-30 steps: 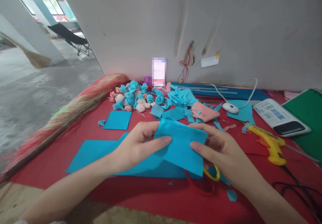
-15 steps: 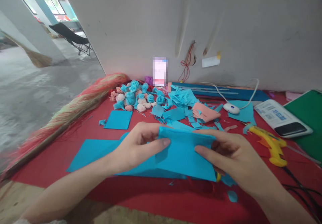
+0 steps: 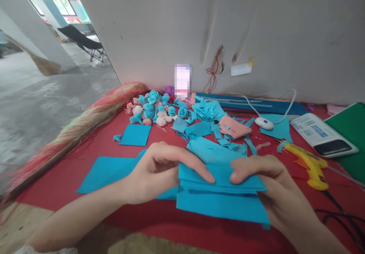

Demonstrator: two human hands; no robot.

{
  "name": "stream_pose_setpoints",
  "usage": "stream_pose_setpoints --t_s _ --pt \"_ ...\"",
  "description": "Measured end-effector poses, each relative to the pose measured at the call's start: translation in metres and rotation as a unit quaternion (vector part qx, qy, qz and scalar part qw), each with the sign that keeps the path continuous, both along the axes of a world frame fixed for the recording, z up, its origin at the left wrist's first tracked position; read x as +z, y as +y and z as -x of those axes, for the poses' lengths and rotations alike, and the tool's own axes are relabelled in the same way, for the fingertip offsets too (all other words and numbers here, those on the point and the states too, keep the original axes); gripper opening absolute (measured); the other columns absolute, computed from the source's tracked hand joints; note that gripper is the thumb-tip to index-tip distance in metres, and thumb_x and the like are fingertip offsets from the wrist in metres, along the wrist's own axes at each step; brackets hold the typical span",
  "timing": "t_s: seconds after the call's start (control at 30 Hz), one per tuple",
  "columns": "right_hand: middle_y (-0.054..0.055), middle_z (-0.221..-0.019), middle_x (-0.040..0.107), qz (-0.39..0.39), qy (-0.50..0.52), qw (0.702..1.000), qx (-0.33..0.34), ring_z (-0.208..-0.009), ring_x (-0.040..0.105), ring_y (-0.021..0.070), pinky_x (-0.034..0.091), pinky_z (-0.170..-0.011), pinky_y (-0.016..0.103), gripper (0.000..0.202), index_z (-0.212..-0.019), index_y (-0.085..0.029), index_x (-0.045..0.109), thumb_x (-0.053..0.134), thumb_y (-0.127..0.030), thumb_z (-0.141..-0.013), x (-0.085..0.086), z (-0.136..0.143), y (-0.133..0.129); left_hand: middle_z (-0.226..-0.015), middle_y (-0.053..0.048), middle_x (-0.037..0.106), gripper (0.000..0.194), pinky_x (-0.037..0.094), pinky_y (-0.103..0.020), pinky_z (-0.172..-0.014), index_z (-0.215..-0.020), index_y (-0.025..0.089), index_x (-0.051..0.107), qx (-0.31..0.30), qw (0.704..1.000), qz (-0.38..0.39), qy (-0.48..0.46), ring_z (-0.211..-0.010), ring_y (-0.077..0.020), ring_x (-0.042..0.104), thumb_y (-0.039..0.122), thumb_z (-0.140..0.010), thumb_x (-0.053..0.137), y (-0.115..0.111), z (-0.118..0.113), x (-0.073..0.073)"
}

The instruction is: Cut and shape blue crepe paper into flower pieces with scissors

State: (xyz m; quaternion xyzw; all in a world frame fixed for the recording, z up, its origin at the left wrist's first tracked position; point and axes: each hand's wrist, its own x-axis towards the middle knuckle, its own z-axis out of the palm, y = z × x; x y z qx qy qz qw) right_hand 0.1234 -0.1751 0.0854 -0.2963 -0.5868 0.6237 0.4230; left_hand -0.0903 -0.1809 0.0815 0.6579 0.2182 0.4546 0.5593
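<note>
Between my two hands is a folded piece of blue crepe paper (image 3: 219,204), with its layered upper edge turned down toward me. My left hand (image 3: 162,170) grips its left side, the index finger pressing on the fold. On the right side, my right hand (image 3: 265,181) pinches the same fold with the thumb on top and the other fingers behind. Under my left wrist lies a flat blue paper sheet (image 3: 105,172) on the red table cover (image 3: 137,216). A blue paper square (image 3: 135,135) rests farther back.
Several blue, pink and white paper roses (image 3: 149,109) are heaped at the back, beside blue scraps (image 3: 209,109) and folded pink paper (image 3: 235,126). A yellow glue gun (image 3: 309,166) lies at right, near a white device (image 3: 323,134). A bundle of coloured fibres (image 3: 82,119) borders the left.
The held blue paper has been folded over at its top, and its layers now show. My left index finger has come over the fold, and my right thumb has moved up onto it.
</note>
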Motion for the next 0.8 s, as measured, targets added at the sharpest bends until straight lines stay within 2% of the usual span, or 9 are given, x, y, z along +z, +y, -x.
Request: stream_pose_setpoints --t_s 0.07,0.17,0.3,0.5,0.63,0.8 --pt "-0.003 -0.065 0.068 0.0 0.019 1.0 0.017 -0.058 0.057 0.0086 0.039 -0.042 0.013 0.026 -0.071 -0.036 0.072 0.057 -0.015 -0.076 0.001 0.002 -0.001 -0.078 -0.002 0.072 0.026 0.047 -0.017 -0.051 -0.09 0.024 0.071 -0.018 1.0 -0.012 0.003 -0.059 -0.0114 0.062 0.014 -0.084 0.048 -0.001 -0.001 0.004" --pt "-0.002 -0.065 0.066 0.011 0.031 0.999 0.044 -0.052 0.053 0.008 0.035 -0.037 0.014 0.024 -0.072 -0.034 0.072 0.055 -0.017 -0.077 0.002 0.001 -0.003 -0.081 -0.003 0.072 0.026 0.05 -0.018 -0.056 -0.087 0.024 0.071 -0.039 0.999 -0.011 0.0 -0.066 -0.0131 0.065 0.016 -0.085 0.047 -0.001 -0.003 0.009" --pt "-0.002 -0.066 0.062 -0.014 0.033 0.997 0.062 -0.049 0.048 0.0066 0.035 -0.039 0.015 0.025 -0.074 -0.032 0.071 0.051 -0.018 -0.08 0.0 -0.002 -0.006 -0.075 -0.004 0.072 0.026 0.05 -0.019 -0.054 -0.079 0.022 0.071 -0.035 0.999 -0.019 0.018 -0.061 -0.0142 0.064 0.018 -0.084 0.047 0.0 -0.004 0.013" --pt "-0.001 -0.061 0.057 -0.049 0.037 0.995 0.081 -0.05 0.044 0.0066 0.033 -0.042 0.016 0.023 -0.07 -0.025 0.069 0.051 -0.022 -0.082 0.0 0.001 -0.005 -0.066 -0.003 0.07 0.032 0.048 -0.021 -0.051 -0.069 0.022 0.07 -0.032 0.994 -0.064 0.085 -0.052 -0.013 0.06 0.001 -0.067 0.045 -0.003 -0.003 0.019" --pt "-0.001 -0.06 0.055 -0.086 0.001 0.99 0.114 -0.054 0.046 0.0086 0.036 -0.05 0.019 0.024 -0.069 -0.022 0.066 0.049 -0.028 -0.084 0.002 -0.001 0.001 -0.064 -0.002 0.068 0.033 0.047 -0.021 -0.051 -0.066 0.022 0.068 -0.019 0.995 -0.061 0.075 -0.05 -0.0118 0.058 0.0 -0.062 0.043 -0.002 -0.003 0.017" --pt "-0.001 -0.057 0.047 -0.059 -0.027 0.981 0.185 -0.051 0.043 0.0091 0.034 -0.05 0.022 0.034 -0.064 -0.018 0.058 0.045 -0.041 -0.085 0.001 -0.005 0.01 -0.063 -0.003 0.068 0.033 0.047 -0.02 -0.052 -0.063 0.018 0.066 -0.051 0.994 -0.044 0.083 -0.054 -0.0126 0.059 -0.004 -0.06 0.043 0.007 -0.002 0.012"
